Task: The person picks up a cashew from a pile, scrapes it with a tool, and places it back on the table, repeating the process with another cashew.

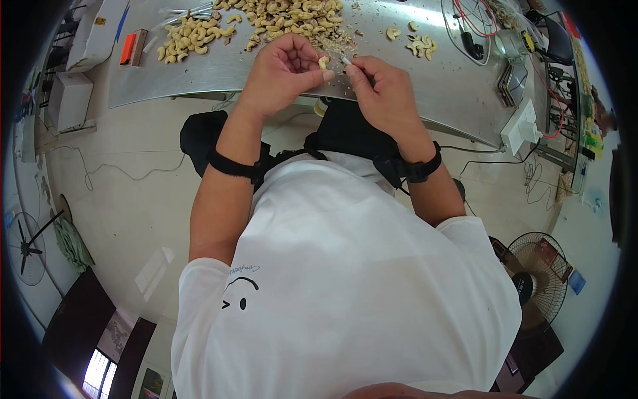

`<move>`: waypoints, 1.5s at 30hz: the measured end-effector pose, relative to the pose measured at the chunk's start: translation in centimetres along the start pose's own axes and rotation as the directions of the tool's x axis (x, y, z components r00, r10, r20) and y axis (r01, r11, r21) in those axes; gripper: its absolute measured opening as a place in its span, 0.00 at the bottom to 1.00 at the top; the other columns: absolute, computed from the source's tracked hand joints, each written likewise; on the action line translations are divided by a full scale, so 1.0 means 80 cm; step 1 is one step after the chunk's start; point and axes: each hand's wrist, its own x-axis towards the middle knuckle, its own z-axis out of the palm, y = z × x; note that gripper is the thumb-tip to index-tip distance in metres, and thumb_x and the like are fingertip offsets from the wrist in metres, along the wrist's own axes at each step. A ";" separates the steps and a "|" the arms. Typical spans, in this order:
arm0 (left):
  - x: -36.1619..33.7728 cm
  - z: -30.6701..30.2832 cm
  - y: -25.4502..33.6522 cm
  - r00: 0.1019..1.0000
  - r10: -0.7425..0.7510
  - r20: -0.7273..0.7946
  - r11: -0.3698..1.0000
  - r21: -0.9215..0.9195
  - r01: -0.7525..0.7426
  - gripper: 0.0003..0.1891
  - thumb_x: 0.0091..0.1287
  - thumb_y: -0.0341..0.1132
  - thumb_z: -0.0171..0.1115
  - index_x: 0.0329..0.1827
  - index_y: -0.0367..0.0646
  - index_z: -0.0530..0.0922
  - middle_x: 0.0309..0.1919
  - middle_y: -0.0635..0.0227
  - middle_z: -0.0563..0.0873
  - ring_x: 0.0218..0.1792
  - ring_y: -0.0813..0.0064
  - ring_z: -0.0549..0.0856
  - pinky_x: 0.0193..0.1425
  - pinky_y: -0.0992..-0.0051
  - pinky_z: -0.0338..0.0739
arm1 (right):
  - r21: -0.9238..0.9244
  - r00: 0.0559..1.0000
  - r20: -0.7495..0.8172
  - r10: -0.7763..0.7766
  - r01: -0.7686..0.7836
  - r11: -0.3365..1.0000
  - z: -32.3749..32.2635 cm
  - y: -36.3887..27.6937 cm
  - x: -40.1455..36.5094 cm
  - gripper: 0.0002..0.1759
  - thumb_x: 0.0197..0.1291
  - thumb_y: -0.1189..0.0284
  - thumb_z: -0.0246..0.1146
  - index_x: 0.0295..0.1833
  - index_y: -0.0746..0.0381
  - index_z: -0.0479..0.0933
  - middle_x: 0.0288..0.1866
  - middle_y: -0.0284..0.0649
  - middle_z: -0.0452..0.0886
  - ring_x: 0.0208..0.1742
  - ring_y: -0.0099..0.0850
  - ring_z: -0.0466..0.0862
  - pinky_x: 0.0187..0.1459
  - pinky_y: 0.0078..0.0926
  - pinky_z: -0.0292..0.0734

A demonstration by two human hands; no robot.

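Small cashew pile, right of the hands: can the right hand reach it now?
Probably yes. The pile lies on bare table just beyond the right hand, nothing between. But that hand pinches a thin tool at the cashew in the left hand, so it is busy.

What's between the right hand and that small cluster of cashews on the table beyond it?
In the head view, only bare steel table lies between the right hand and the cashew cluster.
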 end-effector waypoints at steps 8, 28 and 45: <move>0.000 0.000 -0.002 1.000 -0.001 -0.002 0.999 -0.040 0.001 0.17 0.58 0.17 0.76 0.43 0.43 0.77 0.43 0.71 0.87 0.38 0.85 0.84 0.47 0.82 0.82 | 0.040 0.985 0.163 0.061 -0.068 0.997 -0.006 0.003 -0.002 0.11 0.67 0.68 0.65 0.41 0.66 0.84 0.26 0.48 0.82 0.25 0.39 0.81 0.32 0.35 0.76; -0.001 -0.001 0.000 1.000 0.024 0.008 0.999 -0.027 -0.023 0.16 0.59 0.19 0.77 0.42 0.43 0.77 0.37 0.76 0.84 0.36 0.87 0.82 0.43 0.84 0.81 | -0.024 0.999 -0.028 -0.019 0.019 1.000 0.013 0.006 -0.005 0.10 0.67 0.69 0.66 0.40 0.65 0.84 0.26 0.49 0.82 0.25 0.43 0.82 0.31 0.36 0.76; -0.001 0.000 -0.005 0.999 0.025 -0.038 1.000 0.003 -0.025 0.15 0.60 0.17 0.76 0.43 0.42 0.78 0.42 0.70 0.87 0.37 0.85 0.84 0.44 0.83 0.83 | 0.037 0.995 0.069 0.076 -0.079 0.996 0.009 0.005 -0.005 0.10 0.67 0.68 0.66 0.42 0.64 0.85 0.28 0.47 0.84 0.26 0.39 0.84 0.33 0.33 0.78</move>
